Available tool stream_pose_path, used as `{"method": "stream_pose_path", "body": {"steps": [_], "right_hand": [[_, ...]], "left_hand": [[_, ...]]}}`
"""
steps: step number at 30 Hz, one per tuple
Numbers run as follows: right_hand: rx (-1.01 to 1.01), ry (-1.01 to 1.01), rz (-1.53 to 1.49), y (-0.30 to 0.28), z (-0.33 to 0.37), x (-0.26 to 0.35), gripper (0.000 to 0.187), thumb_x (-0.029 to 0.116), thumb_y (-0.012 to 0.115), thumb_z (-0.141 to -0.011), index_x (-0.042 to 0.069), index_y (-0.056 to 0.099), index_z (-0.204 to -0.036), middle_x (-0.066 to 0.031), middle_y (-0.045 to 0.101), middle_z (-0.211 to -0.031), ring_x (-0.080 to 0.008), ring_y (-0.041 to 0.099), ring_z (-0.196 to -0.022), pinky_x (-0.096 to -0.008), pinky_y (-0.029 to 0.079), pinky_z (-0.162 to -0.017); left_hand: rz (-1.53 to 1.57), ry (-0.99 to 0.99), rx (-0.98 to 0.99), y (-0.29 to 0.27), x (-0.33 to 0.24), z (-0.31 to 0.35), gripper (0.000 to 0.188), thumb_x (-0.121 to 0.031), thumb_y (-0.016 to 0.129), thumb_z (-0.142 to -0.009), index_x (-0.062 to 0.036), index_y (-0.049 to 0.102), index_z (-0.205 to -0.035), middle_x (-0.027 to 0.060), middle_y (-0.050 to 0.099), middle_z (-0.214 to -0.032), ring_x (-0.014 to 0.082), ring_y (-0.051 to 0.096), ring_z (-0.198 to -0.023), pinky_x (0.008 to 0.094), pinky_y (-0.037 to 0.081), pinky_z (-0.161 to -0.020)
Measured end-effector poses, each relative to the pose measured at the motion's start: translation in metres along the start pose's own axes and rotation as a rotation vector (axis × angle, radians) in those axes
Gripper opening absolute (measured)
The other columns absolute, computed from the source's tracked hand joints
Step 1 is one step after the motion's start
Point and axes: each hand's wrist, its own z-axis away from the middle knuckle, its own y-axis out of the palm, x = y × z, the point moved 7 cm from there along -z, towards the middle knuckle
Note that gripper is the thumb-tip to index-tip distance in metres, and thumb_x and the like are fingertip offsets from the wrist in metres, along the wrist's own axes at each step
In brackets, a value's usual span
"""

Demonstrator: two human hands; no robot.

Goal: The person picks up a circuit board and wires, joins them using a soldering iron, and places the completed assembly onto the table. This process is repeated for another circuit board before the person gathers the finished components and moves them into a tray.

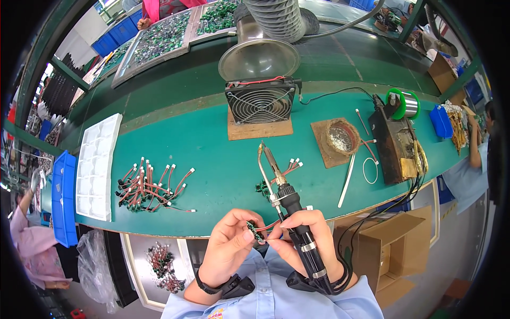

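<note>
My left hand [229, 245] is closed, pinching a small green circuit board [254, 231] between thumb and fingers just past the bench's near edge. In my right hand [325, 242] is a black-handled soldering iron [290, 199], its metal tip pointing up and away over the bench. A thin tube is clamped along its side. The thumb and fingertips of that same hand pinch together at a thin red wire [271, 225] running to the board. Behind the iron lie more small boards [262, 187] with wires and white plugs, partly hidden by it.
A pile of wired boards [146, 191] lies left, beside a white divided tray [95, 170] and blue bin [64, 199]. A fan [260, 103] stands centre-back. Right are a tip-cleaning pot [342, 137], a white stick [347, 181], a dark soldering station [390, 143] and a solder spool [408, 105].
</note>
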Motion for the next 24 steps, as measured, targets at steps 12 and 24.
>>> {"method": "stream_pose_path", "body": {"steps": [12, 24], "right_hand": [[0.019, -0.108, 0.017, 0.004, -0.014, 0.019, 0.040, 0.000, 0.072, -0.073, 0.005, 0.045, -0.103, -0.0056, 0.063, -0.074, -0.0114, 0.062, -0.068, -0.0240, 0.048, -0.060], [0.030, -0.089, -0.003, 0.002, -0.013, 0.019, 0.042, 0.000, 0.073, -0.072, 0.005, 0.046, -0.104, -0.0059, 0.063, -0.074, -0.0119, 0.062, -0.066, -0.0244, 0.048, -0.061]], "left_hand": [[0.348, -0.215, 0.145, 0.005, 0.016, -0.003, 0.023, -0.016, 0.060, -0.088, -0.0031, 0.047, -0.101, 0.0064, 0.049, -0.092, 0.0195, 0.051, -0.085, 0.0288, 0.040, -0.071], [0.325, -0.209, 0.101, 0.000, 0.017, -0.001, 0.025, -0.015, 0.062, -0.086, -0.0029, 0.047, -0.102, 0.0081, 0.052, -0.097, 0.0201, 0.054, -0.085, 0.0292, 0.043, -0.070]]}}
